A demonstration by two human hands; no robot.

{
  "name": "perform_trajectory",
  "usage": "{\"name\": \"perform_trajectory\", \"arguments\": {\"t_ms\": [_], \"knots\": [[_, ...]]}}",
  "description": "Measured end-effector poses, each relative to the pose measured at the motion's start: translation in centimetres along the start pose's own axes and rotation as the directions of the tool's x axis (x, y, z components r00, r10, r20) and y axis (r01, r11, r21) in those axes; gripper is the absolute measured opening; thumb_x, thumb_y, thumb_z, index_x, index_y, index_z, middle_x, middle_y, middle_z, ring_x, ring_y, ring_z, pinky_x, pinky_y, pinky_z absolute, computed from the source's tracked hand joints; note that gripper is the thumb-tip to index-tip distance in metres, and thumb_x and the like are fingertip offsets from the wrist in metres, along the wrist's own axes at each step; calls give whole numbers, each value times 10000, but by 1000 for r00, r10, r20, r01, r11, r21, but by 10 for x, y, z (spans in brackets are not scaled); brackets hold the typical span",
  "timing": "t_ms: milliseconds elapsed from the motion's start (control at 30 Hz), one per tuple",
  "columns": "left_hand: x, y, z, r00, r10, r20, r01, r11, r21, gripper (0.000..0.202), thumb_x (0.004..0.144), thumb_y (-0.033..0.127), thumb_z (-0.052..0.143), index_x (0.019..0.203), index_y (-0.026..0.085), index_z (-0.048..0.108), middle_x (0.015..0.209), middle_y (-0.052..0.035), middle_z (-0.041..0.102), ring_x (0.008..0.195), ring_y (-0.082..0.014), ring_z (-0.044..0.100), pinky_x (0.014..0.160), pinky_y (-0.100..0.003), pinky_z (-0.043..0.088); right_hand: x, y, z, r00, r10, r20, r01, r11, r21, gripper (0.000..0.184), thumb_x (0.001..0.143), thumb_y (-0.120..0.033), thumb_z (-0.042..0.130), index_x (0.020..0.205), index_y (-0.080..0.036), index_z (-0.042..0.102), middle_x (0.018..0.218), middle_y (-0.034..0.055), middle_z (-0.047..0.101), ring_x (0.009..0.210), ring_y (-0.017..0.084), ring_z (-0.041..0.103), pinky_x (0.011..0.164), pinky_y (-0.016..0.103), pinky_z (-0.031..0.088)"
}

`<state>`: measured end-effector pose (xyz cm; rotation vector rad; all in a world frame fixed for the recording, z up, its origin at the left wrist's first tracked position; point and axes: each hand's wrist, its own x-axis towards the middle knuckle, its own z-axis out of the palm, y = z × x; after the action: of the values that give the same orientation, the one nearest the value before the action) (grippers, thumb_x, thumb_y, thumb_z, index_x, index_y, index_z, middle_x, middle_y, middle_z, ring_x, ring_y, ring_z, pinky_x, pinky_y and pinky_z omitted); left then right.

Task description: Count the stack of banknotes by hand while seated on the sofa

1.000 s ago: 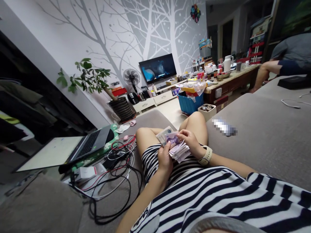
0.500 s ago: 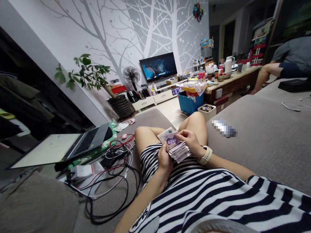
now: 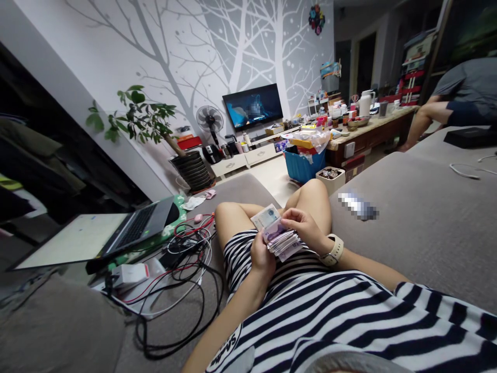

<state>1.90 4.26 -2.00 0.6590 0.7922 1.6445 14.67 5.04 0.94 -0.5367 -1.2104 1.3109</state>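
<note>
1. Far left: laptop (image 3: 142,225), keyboard showing, on a green patterned cloth (image 3: 179,206). White adapter (image 3: 130,274) nearer the wearer.
2. Next: tangled cables (image 3: 202,295), black, white and red, looped on the grey sofa (image 3: 419,217) beside the wearer's leg. Any note dropped on this side could slip among the loops and be hard to spot.
3. Left hand (image 3: 263,256): closed round the near left part of the banknotes, thumb over the top. Main support, as far as can be judged; a slackened thumb could let the bundle fan out or slide.
4. Centre, above the lap: banknotes (image 3: 285,242), a thick bundle with many edges showing, apparently folded. A purple note (image 3: 273,231) lies on top; a paler note (image 3: 266,216) juts beyond it, away from the body. The uneven overlap could hide one note behind another, or make two come away together.
5. Right hand (image 3: 306,228): fingers narrow, tips at the purple note's right edge. Cannot tell whether they pinch it or only touch. A sharp tug here might crease paper or pull neighbours loose onto the striped shorts (image 3: 243,259).
6. Right wrist: pale-strapped watch (image 3: 334,252), near the bundle; a stray corner could snag if it brushed the strap.
7. Right: pixelated object (image 3: 359,205) on the sofa, identity hidden, apart from both hands.
</note>
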Motion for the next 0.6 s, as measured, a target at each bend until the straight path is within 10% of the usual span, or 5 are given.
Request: {"name": "perform_trajectory", "arguments": {"t_ms": [600], "knots": [[-7, 4, 1, 999, -35, 37, 33, 997, 68, 158, 633, 265, 708, 666, 133, 628, 590, 10, 622, 577, -140, 598, 679, -275, 454, 7, 6, -4, 987, 33, -155, -33, 999, 2, 377, 610, -453, 762, 642, -181, 503, 572, -49, 502, 544, 95, 424, 550, 247, 327]]}}
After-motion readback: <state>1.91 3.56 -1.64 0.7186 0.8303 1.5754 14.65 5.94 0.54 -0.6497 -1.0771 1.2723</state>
